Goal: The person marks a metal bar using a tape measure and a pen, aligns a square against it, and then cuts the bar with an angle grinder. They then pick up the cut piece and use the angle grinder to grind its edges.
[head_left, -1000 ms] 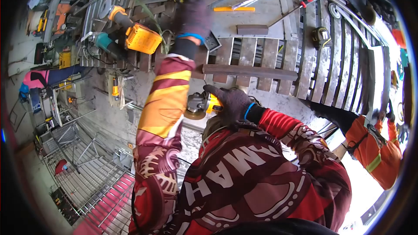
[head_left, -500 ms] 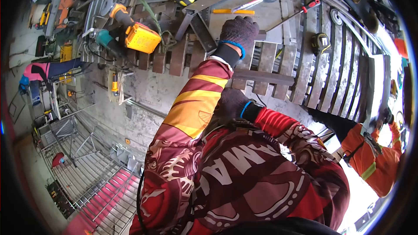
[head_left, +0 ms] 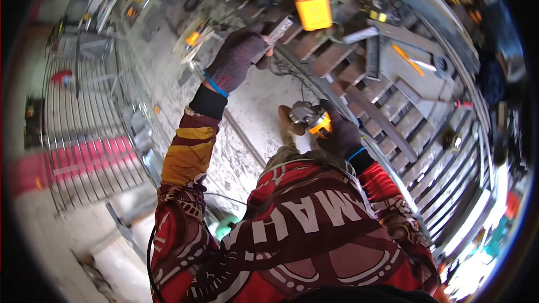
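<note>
Beside slatted steel bench (head_left: 332, 56), flat bar (head_left: 279, 30), round grinder (head_left: 307, 115)

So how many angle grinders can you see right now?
1 for sure: the angle grinder in the right hand, beside the slatted workbench. The left hand holds a metal piece, not a grinder. Blurred tools at the bench's far end may hide others.

The gloved left hand (head_left: 238, 53) grips a short metal bar (head_left: 276, 32) above the angle grinder (head_left: 310, 119), which the gloved right hand (head_left: 341, 134) holds beside the slatted workbench (head_left: 393, 106).
</note>
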### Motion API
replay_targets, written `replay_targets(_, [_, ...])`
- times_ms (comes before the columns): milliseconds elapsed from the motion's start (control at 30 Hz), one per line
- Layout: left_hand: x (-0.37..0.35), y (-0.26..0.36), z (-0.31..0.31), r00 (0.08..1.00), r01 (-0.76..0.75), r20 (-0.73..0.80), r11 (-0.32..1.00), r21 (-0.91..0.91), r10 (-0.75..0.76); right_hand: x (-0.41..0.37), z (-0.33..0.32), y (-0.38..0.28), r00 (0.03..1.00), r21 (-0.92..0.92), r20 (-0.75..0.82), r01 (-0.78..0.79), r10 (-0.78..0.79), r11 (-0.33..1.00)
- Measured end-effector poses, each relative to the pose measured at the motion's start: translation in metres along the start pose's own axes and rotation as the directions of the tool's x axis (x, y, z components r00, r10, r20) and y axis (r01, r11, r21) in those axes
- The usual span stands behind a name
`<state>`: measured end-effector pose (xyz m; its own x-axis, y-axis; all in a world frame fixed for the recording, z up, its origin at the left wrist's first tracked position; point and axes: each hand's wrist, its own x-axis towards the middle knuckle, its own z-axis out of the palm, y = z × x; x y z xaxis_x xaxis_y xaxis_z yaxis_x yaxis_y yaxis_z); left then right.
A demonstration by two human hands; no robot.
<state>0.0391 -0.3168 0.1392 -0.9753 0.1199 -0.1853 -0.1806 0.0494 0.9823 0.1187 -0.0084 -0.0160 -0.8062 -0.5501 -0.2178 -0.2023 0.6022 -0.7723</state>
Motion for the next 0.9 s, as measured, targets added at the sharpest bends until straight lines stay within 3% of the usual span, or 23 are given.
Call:
replay_targets(33, [-0.027, -0.005, -0.019, 0.997, -0.005, -0.083, 0.999, -0.033, 0.002, 0.006, 0.004, -0.009, 0.999, -0.009, -0.010, 0.034, -0.034, 0.999])
replay_targets(100, [-0.074, -0.024, -0.049, 0.978, -0.019, -0.209, 0.991, -0.130, -0.009, 0.018, 0.005, -0.034, 0.991, -0.084, 0.106, -0.067, 0.076, 0.994])
replay_targets(167, [-0.115, -0.045, -0.070, 0.951, -0.033, -0.306, 0.972, -0.232, -0.041, 0.029, 0.017, -0.046, 0.997, -0.075, 0.036, 0.073, -0.071, 0.994])
replay_targets(233, [-0.148, -0.062, -0.088, 0.936, 0.011, -0.341, 0.977, -0.211, -0.084, 0.043, 0.026, -0.064, 0.978, -0.078, -0.041, 0.203, -0.206, 0.976])
replay_targets(267, [-0.157, -0.068, -0.090, 0.894, 0.028, -0.429, 0.973, -0.229, -0.127, 0.048, 0.030, -0.077, 0.971, -0.110, -0.061, 0.223, -0.231, 0.968])
replay_targets(500, [-0.185, -0.091, -0.128, 0.899, 0.116, -0.399, 0.977, -0.181, -0.181, 0.065, 0.044, -0.143, 0.937, -0.239, -0.186, 0.249, -0.296, 0.939])
replay_targets(767, [-0.163, -0.107, -0.129, 0.930, 0.211, -0.261, 0.958, -0.196, -0.258, 0.054, 0.057, -0.157, 0.950, -0.311, -0.234, 0.129, -0.207, 0.942])
replay_targets(900, [-0.149, -0.113, -0.121, 0.951, 0.232, -0.166, 0.956, -0.181, -0.262, 0.048, 0.057, -0.153, 0.904, -0.340, -0.313, 0.180, -0.292, 0.923])
